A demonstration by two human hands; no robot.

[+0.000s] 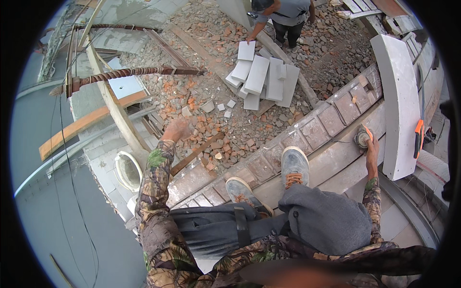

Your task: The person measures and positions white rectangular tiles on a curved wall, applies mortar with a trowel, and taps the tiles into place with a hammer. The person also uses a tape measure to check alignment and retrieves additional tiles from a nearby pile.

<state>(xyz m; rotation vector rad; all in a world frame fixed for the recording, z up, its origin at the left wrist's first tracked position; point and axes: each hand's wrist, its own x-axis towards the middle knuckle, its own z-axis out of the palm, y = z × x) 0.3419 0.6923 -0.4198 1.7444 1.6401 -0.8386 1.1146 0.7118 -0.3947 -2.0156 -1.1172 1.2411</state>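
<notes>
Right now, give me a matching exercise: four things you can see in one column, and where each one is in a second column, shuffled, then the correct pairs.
Things:
1. trowel
2. pale grey blocks
3. orange-handled saw
4. grey shoes

Places:
A. lying along the curved white slab at the right
B. standing on the curved brick wall
C. in the right hand, on the wall top
D. stacked on the rubble, near another person

Pairs: 1-C, 2-D, 3-A, 4-B
</notes>
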